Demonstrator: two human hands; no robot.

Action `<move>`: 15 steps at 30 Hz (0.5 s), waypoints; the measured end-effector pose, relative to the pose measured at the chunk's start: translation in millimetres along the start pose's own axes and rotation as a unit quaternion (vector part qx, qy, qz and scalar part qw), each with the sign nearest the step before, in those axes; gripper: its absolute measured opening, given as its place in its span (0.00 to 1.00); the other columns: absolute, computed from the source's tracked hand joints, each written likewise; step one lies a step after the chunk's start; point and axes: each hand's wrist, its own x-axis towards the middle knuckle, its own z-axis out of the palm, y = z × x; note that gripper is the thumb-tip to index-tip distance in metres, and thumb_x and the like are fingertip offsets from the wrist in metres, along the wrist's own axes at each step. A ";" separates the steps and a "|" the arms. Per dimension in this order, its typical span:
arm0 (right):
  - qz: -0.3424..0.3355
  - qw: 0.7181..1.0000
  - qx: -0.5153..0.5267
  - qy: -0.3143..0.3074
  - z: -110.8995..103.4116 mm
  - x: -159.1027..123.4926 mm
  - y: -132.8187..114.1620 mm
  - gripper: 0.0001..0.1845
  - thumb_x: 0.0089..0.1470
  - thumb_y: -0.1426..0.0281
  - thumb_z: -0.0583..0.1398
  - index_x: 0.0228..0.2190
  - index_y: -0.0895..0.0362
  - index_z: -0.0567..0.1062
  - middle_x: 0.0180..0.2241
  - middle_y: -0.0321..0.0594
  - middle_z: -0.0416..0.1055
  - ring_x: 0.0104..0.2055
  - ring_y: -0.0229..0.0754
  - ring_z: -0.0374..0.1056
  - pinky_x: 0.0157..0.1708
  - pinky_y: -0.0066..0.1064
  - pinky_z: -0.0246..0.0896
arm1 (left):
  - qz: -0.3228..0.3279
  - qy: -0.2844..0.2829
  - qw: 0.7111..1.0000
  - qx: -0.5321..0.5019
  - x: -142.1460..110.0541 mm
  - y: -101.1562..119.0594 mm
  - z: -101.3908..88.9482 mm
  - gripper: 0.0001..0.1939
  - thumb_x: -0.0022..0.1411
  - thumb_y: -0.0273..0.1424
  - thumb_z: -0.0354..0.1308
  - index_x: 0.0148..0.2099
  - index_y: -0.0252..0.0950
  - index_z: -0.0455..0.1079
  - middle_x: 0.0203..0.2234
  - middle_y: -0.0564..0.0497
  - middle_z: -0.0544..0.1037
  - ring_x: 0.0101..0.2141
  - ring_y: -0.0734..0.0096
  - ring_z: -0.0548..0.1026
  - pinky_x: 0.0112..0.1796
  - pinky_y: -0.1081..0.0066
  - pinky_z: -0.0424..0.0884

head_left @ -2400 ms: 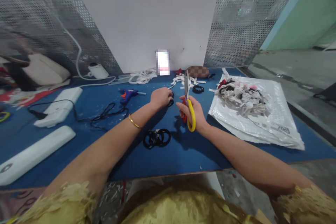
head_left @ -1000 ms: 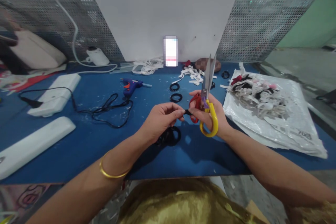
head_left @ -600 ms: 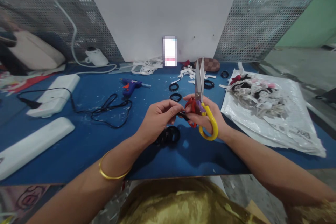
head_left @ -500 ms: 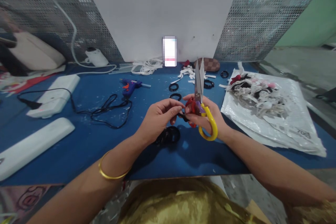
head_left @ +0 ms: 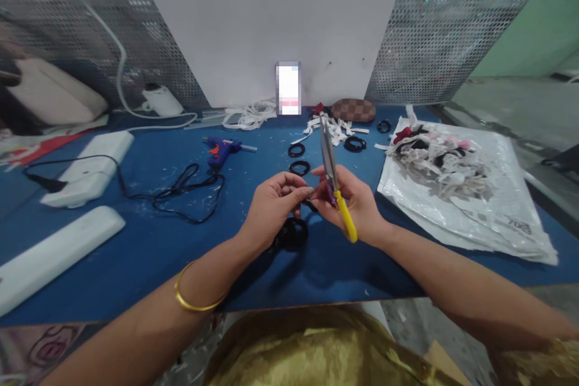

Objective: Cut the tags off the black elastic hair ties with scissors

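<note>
My left hand (head_left: 280,202) is closed in a pinch, thumb against fingers, on a small black band (head_left: 310,205). Fingertips of my right hand (head_left: 350,202) meet it there and touch the band's other side. A pair of scissors (head_left: 330,160) with yellow handles hangs in my right hand, blades pointing up and away from me. The fingers hide most of what lies between both hands. Below my left hand, several black hair ties (head_left: 294,234) lie in a pile. Just beyond the hands are two more black rings, the nearer one (head_left: 299,167) close to my left fingers.
A blue glue gun (head_left: 219,154) with a black cord lies left, near a white power strip (head_left: 90,163). White fabric strips (head_left: 335,128) and a checked case (head_left: 353,110) sit at the back. To the right, a white plastic bag (head_left: 511,193) bears a heap of scraps (head_left: 446,163).
My right hand has turned, so the scissors tilt left and their handles show edge-on. The red fabric piece seen at my right fingers is now out of sight. My left hand keeps its pinch.
</note>
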 end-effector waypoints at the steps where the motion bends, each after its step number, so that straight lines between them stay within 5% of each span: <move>1: -0.002 1.000 -0.012 0.005 -0.2 0.0 -0.3 0.22 0.50 0.74 0.63 0.48 0.54 0.66 0.29 0.32 0.70 0.27 0.33 0.65 0.30 0.26 0.63 | -0.001 -0.004 1.000 0.000 0.1 -0.9 0.0 0.13 0.54 0.36 0.65 0.34 0.33 0.68 0.21 0.56 0.73 0.18 0.80 0.67 0.21 0.78 0.63; 8: -0.047 0.991 -0.065 0.111 -0.1 0.6 -1.2 0.24 0.49 0.73 0.64 0.48 0.53 0.65 0.29 0.32 0.70 0.28 0.34 0.67 0.31 0.26 0.65 | 0.043 0.049 0.996 0.055 -2.3 0.4 1.2 0.17 0.53 0.39 0.66 0.40 0.33 0.71 0.21 0.55 0.74 0.23 0.75 0.71 0.24 0.77 0.66; 15: -0.055 0.975 -0.174 0.125 0.0 -3.2 -0.7 0.23 0.51 0.72 0.61 0.49 0.53 0.65 0.30 0.32 0.71 0.30 0.36 0.70 0.33 0.28 0.67 | -0.011 -0.044 0.999 -0.004 -3.0 -4.4 3.4 0.09 0.54 0.34 0.64 0.34 0.33 0.74 0.22 0.53 0.76 0.22 0.75 0.71 0.24 0.76 0.65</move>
